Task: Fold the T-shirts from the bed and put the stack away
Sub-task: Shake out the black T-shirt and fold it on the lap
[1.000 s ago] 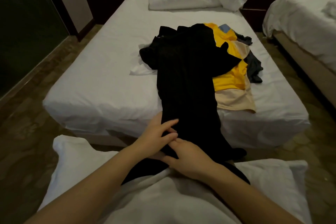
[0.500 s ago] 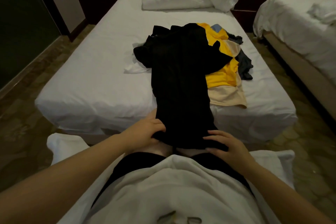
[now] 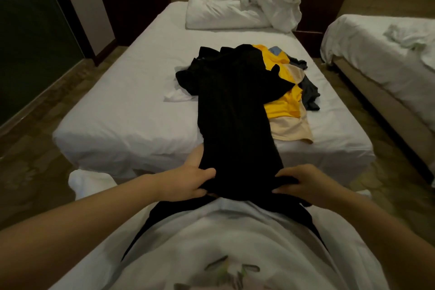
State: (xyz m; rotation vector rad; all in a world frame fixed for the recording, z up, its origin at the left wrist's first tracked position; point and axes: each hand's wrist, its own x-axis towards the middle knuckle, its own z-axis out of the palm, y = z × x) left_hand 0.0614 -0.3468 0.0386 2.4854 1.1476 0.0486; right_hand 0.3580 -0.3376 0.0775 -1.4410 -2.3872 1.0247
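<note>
At the foot of the white-sheeted bed, a long black cloth T-shirt stretches from a heap of clothes down to the person's lap. The left hand grips the near hem at one corner, thumb on top. The right hand has its fingers curled over the other corner, so both hands are grasping the same shirt.

The risk, as I judge it, lies in the overlap. The black shirt's upper half lies across the heap, so a hard pull toward the lap could drag the other garments along. The pale beige shirt already lies near the mattress edge and might slide to the floor. Slack between bed and lap could also sag and spoil a neat fold.

By count there is one black shirt in hand. The heap shows one bright yellow garment, the one beige shirt, one dark grey garment, one white piece and a small blue patch. More may be hidden beneath. Two beds show, the second bed at the right, and one crumpled white duvet.
</note>
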